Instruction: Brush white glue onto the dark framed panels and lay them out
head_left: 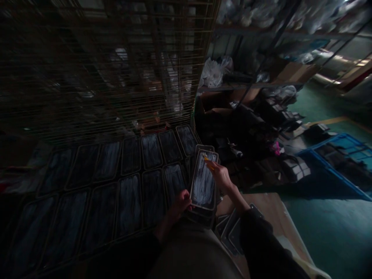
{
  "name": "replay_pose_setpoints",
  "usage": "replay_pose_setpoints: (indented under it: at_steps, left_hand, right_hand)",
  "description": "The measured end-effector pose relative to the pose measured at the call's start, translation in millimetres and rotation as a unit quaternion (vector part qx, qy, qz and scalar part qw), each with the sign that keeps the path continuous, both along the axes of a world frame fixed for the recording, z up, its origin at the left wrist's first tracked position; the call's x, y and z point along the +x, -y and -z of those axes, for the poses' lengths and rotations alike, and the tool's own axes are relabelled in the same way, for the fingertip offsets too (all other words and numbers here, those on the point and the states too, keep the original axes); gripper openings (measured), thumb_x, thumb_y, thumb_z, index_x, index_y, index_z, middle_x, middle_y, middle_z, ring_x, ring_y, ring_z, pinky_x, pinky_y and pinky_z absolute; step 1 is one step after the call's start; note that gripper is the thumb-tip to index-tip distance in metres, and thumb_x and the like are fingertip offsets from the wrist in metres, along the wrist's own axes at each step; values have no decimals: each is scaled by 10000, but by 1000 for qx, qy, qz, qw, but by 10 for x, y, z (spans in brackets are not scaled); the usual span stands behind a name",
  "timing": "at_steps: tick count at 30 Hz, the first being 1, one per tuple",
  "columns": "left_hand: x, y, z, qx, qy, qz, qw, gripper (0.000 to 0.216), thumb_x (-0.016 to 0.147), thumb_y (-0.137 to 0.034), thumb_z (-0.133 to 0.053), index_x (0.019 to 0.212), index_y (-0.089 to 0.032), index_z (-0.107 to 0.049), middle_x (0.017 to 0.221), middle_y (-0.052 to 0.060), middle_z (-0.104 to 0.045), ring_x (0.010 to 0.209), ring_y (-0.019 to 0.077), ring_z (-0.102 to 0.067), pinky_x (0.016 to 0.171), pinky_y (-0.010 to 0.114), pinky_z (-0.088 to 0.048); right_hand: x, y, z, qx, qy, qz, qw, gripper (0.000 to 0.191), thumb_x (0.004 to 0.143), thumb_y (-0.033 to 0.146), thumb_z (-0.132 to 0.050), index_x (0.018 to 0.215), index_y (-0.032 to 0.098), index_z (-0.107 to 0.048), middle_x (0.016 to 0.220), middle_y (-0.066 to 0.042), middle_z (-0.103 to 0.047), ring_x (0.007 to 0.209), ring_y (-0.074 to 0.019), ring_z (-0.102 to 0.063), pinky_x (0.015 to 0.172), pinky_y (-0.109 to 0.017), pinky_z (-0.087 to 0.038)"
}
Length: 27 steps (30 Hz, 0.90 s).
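Nearest to me, the left hand [182, 202] grips the near left corner of a shallow rectangular tray [204, 179], fingers closed around its rim. The tray is tilted up and rests on top of a stack of similar trays [203, 217] just beneath it, at the right end of the worktop [263, 201]. Its inner face is dark and streaked with a whitish coating.

The right hand [221, 175] is over the tray's far right edge, pinched shut on a small yellow-tipped tool [207, 159]; I cannot tell whether this is a brush or a scraper. The tip touches the tray near its far end.

I judge the tray light and stiff, thin-walled, with a raised rim that offers the only sound hold. The coated face looks wet or powdery and would smear, so holds belong on the rim or the corners, as the left hand has it.

More loose trays [232, 230] lie to the right of the stack. Left of it, coated trays [128, 182] lie flat in two rows, edge to edge. Beyond them stands a wire rack [116, 69]. Far right, a blue crate [340, 159] sits on the green floor [319, 224] among cartons and bags, too dim to itemise.
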<state>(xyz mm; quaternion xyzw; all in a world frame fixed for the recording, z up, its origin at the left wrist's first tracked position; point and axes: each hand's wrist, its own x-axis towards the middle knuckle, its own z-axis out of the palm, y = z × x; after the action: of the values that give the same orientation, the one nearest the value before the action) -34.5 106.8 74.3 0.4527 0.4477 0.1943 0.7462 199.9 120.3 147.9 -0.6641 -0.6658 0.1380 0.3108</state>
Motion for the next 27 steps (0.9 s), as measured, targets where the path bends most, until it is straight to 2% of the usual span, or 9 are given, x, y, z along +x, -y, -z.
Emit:
replay_pose_setpoints:
  at_steps: [3,5,10,12,15,18,20,23,27]
  left_hand:
    - [16,1,-32,-13,-3,-16,1000,206,594,-180,-602,708,-202,-431,577,-63,-536,486,114,-586,448,187,-393]
    - [13,0,-65,-24,0,-22,999,198,589,-172,-590,730,-196,-454,603,-47,-569,486,111,-580,453,194,-396]
    - [-35,2,-158,-59,29,-33,997,283,605,-175,-604,883,-164,-550,778,13,-637,578,109,-594,518,214,-437]
    - [-59,13,-185,-86,47,-40,994,358,618,-185,-627,971,-157,-571,846,32,-645,619,112,-603,555,225,-454]
    - [-81,22,-232,-129,100,-71,984,452,626,-196,-667,1068,-164,-576,888,38,-640,654,116,-607,608,244,-478]
    - [-87,-49,-337,-150,193,-74,967,462,617,-180,-695,1069,-165,-603,899,46,-642,698,133,-616,633,255,-489]
    - [-95,-155,-467,-145,242,-69,957,441,609,-155,-699,1043,-168,-629,858,37,-643,677,130,-605,604,245,-474]
    - [-144,-347,-740,-122,296,-85,944,411,626,-167,-700,1033,-186,-648,826,21,-643,669,127,-596,612,253,-475]
    - [-330,-595,-1073,-89,342,-97,930,382,643,-190,-711,1023,-194,-662,838,14,-653,702,136,-608,662,275,-493]
  right_hand:
    - [-24,-60,3,-19,34,-17,999,313,987,270,-388,1218,180,-577,1124,-80,-666,965,-190,-658,784,-243,-502]
    - [-76,40,10,-39,30,-39,998,315,991,304,-379,1184,177,-593,1096,-82,-674,949,-191,-664,774,-242,-501]
    - [-246,657,-18,-139,-137,-96,976,319,989,368,-374,1132,194,-601,868,-46,-699,784,-159,-681,727,-248,-517]
    - [-252,898,-67,-147,-235,-63,959,327,987,386,-372,1133,187,-585,797,-37,-685,715,-158,-669,689,-258,-528]
    - [-161,1118,-107,-63,-304,79,947,341,960,428,-414,1157,190,-558,822,-49,-687,684,-180,-662,644,-287,-537]
    - [-65,1174,-7,27,-220,251,942,404,916,459,-476,1223,207,-545,911,-75,-703,760,-216,-676,659,-305,-532]
    - [-83,1162,137,42,-154,313,936,427,910,448,-460,1254,205,-534,922,-87,-711,813,-237,-681,663,-309,-524]
    - [-240,1125,399,24,-82,316,945,371,908,370,-390,1192,202,-560,882,-87,-714,713,-230,-682,565,-287,-495]
    - [-436,1087,707,-23,29,227,973,330,863,396,-408,1059,227,-612,842,-93,-703,569,-233,-646,415,-279,-415]
